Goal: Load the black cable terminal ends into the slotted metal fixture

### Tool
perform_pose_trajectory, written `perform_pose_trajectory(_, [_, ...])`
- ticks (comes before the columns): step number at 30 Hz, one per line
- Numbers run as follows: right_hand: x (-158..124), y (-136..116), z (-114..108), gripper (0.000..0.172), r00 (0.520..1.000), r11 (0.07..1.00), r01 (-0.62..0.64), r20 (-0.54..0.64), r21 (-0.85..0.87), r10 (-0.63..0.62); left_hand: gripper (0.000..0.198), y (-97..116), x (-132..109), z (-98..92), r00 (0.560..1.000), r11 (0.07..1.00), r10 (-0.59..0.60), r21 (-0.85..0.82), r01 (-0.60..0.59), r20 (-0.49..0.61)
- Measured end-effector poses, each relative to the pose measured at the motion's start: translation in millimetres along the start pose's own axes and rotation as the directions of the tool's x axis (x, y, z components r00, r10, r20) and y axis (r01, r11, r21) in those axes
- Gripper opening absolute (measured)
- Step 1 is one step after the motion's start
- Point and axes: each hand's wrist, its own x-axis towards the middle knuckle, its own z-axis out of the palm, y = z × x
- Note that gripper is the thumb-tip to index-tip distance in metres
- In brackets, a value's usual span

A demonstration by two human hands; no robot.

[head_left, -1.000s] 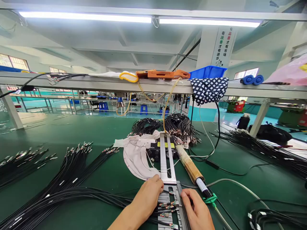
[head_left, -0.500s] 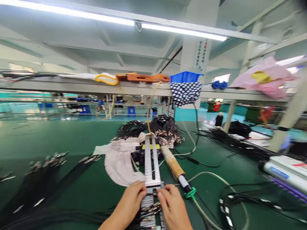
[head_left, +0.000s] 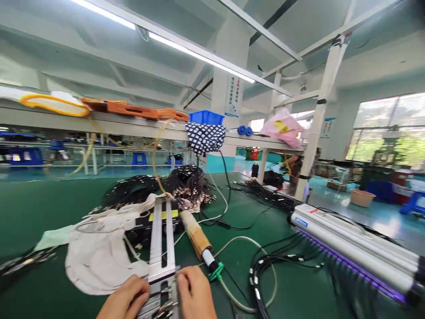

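Observation:
A long metal slotted fixture [head_left: 162,248] runs away from me along the green bench, and short black cables with bare coppery ends [head_left: 164,309] lie across its near section. At the fixture's left edge is my left hand [head_left: 124,299], fingers curled and pinched at a thin black cable [head_left: 156,293] that crosses towards the slot. My right hand [head_left: 196,294] rests against the right edge, its thumb and forefinger drawn in; what they grip is hidden. Right of the fixture lies a soldering iron [head_left: 195,235] with a tan wrapped handle and a green tie.
White cloth [head_left: 96,261] lies left of the fixture, near a black box with a yellow label [head_left: 142,230]. Bundles of black cables [head_left: 189,181] lie behind. On the right are looped cables [head_left: 255,283] and a long silver ionizer-like bar [head_left: 355,243]. A shelf rail [head_left: 133,128] spans above.
My view has swung to the right, so the fixture and both hands appear further left and lower. Both hands stay at the fixture's near section, and more of the silver bar shows.

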Motion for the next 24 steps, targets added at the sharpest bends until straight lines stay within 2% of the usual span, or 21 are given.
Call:
perform_pose_trajectory(2, [0,5,-4,0.035,0.997,0.996,-0.054,0.049,0.073,0.051,0.017,20,-10,-9.9,0.999,0.999,-0.040,-0.032,0.040,0.000])
perform_pose_trajectory(4, [-1,14,-6,0.035,0.990,0.985,-0.109,0.106,0.134,0.095,0.012,32,-18,-14.3,0.996,0.996,-0.085,-0.043,0.084,-0.033])
perform_pose_trajectory(8, [0,34,-5,0.036,0.963,0.966,-0.189,0.227,0.176,0.146,0.008,33,-29,-14.6,0.989,0.989,-0.136,-0.075,0.131,-0.064])
perform_pose_trajectory(12, [-2,42,-8,0.036,0.947,0.965,-0.213,0.275,0.151,0.166,0.011,29,-32,-12.2,0.986,0.985,-0.129,-0.130,0.116,-0.102])
perform_pose_trajectory(18, [-4,38,-9,0.037,0.950,0.977,-0.178,0.280,0.115,0.140,0.016,29,-30,-7.6,0.980,0.980,-0.129,-0.173,0.102,-0.152])
perform_pose_trajectory(24, [-7,29,-9,0.038,0.958,0.997,-0.032,0.286,0.069,0.011,0.015,27,-31,-5.1,0.974,0.969,-0.156,-0.216,0.118,-0.167])
